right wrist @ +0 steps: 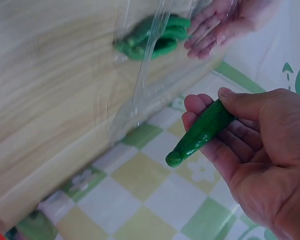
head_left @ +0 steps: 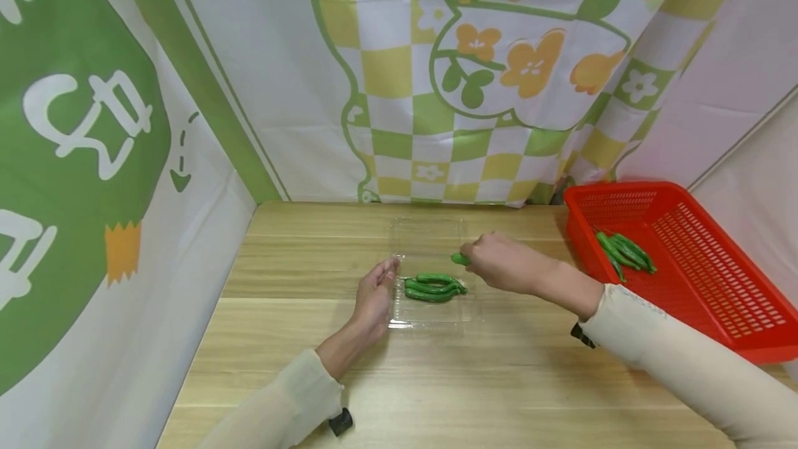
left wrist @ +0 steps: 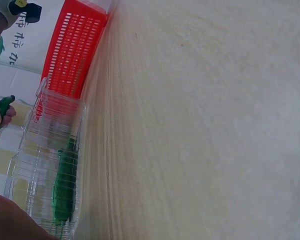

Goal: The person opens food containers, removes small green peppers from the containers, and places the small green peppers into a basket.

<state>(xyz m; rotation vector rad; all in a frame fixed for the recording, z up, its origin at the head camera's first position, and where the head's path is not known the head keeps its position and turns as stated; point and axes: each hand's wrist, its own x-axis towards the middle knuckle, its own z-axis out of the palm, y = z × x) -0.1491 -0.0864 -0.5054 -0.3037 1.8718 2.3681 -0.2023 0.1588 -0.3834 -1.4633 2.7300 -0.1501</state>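
A clear plastic box (head_left: 436,314) with its hinged lid (head_left: 427,235) laid back stands on the table. Several green chili peppers (head_left: 431,289) lie side by side in it. My left hand (head_left: 372,300) rests against the box's left wall; through the plastic in the right wrist view its fingers (right wrist: 207,27) look fairly straight. Above the box's right side, my right hand (head_left: 508,262) pinches one green chili pepper (right wrist: 202,131) between thumb and fingers. One end of that pepper points out past the fingertips, clear of the box.
A red perforated plastic basket (head_left: 623,187) stands at the table's right, with several more green chili peppers (head_left: 626,251) inside. Behind the wooden table (head_left: 280,352) hangs a patterned cloth (head_left: 430,116). Another printed sheet (head_left: 193,241) borders the left side.
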